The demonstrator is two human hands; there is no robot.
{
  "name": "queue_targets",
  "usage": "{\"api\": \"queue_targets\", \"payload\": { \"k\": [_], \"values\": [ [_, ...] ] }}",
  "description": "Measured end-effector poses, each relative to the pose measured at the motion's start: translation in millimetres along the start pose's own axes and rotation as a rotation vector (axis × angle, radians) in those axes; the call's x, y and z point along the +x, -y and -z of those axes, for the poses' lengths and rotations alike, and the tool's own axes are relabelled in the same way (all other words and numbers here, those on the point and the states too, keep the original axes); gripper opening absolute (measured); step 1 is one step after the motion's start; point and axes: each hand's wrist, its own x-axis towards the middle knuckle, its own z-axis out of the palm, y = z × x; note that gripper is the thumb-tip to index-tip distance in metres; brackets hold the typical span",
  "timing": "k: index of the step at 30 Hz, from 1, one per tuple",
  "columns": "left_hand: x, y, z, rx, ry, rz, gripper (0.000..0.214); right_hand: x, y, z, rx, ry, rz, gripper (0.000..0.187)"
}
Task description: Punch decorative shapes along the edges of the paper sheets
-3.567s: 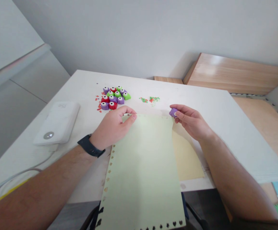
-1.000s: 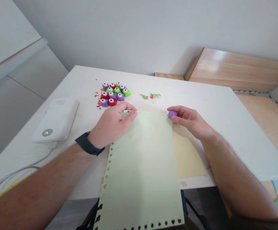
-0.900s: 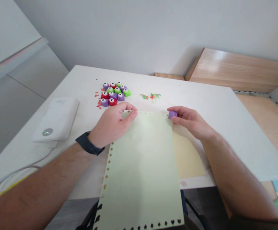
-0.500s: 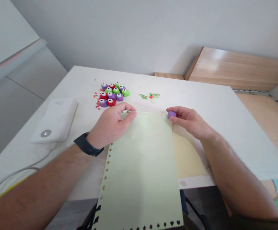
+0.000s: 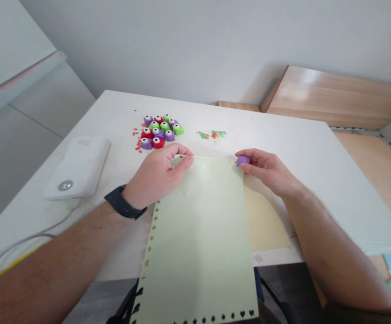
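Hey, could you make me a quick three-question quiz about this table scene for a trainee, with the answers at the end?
1. What is in the right hand?

2. True or false: the left hand holds a red craft punch.

3. On the near edge of the pale green sheet, what shape are the two cutouts at the right end?
A) Stars
B) Hearts
C) Circles

Key:
1. A purple craft punch.
2. False; the left hand holds the far edge of the pale green sheet.
3. B.
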Motion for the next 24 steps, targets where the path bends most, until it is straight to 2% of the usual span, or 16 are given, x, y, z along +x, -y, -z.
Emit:
{"api": "queue_targets", "payload": {
  "k": [8,24],
  "values": [
    [0.2,-0.4,-0.4,0.011,-0.011,0.001,0.033,-0.3,-2.5,1.6,0.003,0.018,0.001,0.042],
    [0.1,-0.7,-0.1,0.002,-0.006,0.0,0.033,2.7,-6.0,-0.2,-0.046,-0.045,0.019,0.041]
  ]
}}
